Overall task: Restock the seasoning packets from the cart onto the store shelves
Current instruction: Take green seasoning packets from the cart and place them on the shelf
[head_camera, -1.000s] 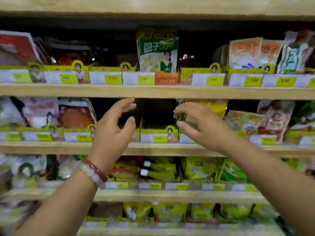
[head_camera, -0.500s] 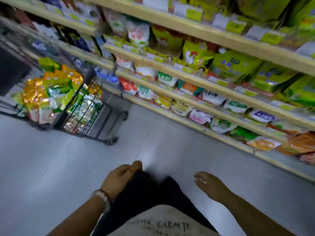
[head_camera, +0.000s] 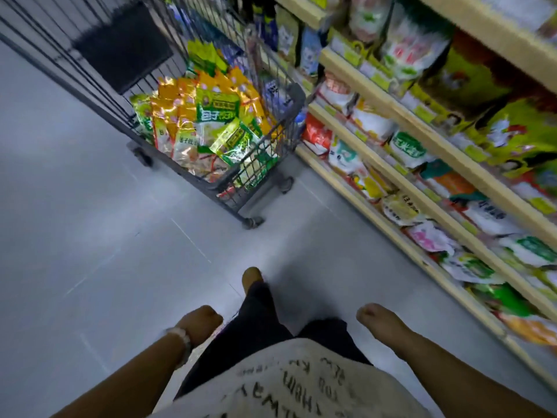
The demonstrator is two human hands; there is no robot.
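Note:
A wire cart [head_camera: 272, 146] stands ahead on the grey floor, heaped with green, yellow and orange seasoning packets [head_camera: 211, 122]. Wooden store shelves [head_camera: 422, 188] full of packets run along the right side. My left hand [head_camera: 200, 324], with a bead bracelet at the wrist, hangs low beside my leg and holds nothing, its fingers loosely curled. My right hand [head_camera: 379, 321] also hangs low, on the shelf side, and holds nothing. Both hands are well short of the cart.
My dark trousers, one foot [head_camera: 252, 277] and a white printed shirt fill the bottom middle. Open grey floor [head_camera: 90, 236] stretches to the left. A dark panel [head_camera: 120, 46] sits at the cart's far end. The shelf's bottom edge [head_camera: 355, 203] runs close on the right.
A second ago both hands were reaching into the middle shelf. They have dropped to my sides, and my view has swung down and left to the floor and then nearer to the cart.

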